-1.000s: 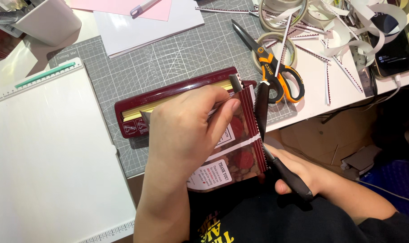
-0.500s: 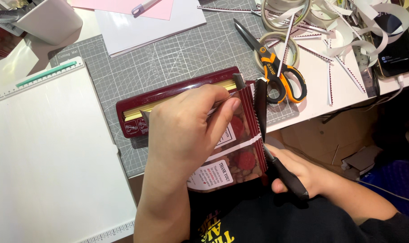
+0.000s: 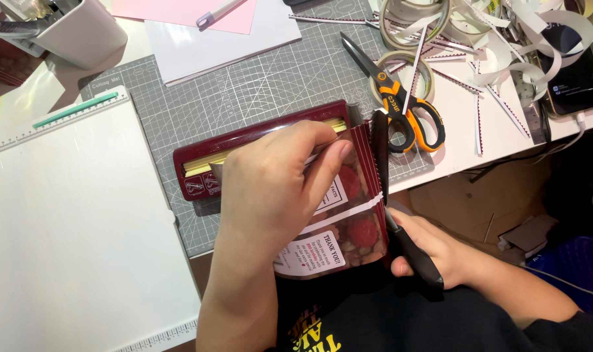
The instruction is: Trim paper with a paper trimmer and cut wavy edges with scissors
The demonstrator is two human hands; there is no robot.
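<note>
Hands work at a crowded craft desk: the left hand [image 3: 270, 189] lies flat, fingers spread, pinning a dark red snack pouch [image 3: 348, 215] to the grey cutting mat [image 3: 257, 91] at the desk's near edge. The right hand [image 3: 433, 251] is wrapped around the handles of black scissors [image 3: 391, 195], whose blades run up the pouch's right side. Orange-handled scissors [image 3: 400, 107] rest just beyond, beside tape rolls [image 3: 407, 19] and curled paper strips [image 3: 505, 39]. A white board [image 3: 68, 221] lies to the left, a phone [image 3: 573, 75] at far right.
</note>
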